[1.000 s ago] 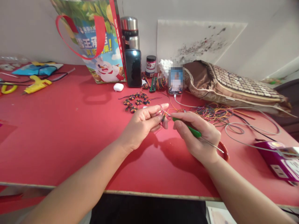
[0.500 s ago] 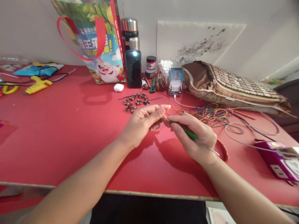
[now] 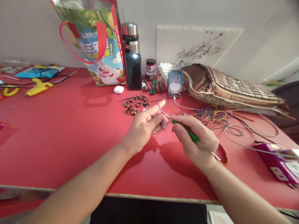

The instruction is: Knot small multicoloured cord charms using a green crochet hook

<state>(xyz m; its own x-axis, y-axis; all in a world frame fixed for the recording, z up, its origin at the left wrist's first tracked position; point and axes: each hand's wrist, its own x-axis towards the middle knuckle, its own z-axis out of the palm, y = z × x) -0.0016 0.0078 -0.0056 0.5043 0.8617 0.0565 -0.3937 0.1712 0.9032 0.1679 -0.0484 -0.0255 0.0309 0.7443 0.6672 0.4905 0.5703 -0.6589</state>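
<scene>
My right hand [image 3: 198, 137] is closed around the green grip of a crochet hook [image 3: 192, 135], whose metal tip points left toward my other hand. My left hand [image 3: 148, 124] pinches a small dark piece of crochet work [image 3: 161, 123] between thumb and fingers, most of it hidden. Its index finger stretches out with a thin thread running over it. The hook's tip is close to the pinched work; whether it is inside a loop I cannot tell. Beyond my left hand lies a string of dark and orange crocheted flowers [image 3: 138, 104].
A tangle of multicoloured thread [image 3: 211, 115] lies right of my hands, near a brown sequinned bag [image 3: 233, 84]. A lit phone [image 3: 175, 85] and a dark phone [image 3: 133, 71] stand at the back. A yellow glue gun [image 3: 38, 87] is far left, a purple power strip [image 3: 277, 161] right.
My left index finger has lifted and straightened, showing the thread over it. The hook and my right hand have shifted slightly right, leaving a wider gap between my hands. The view has tilted slightly.
</scene>
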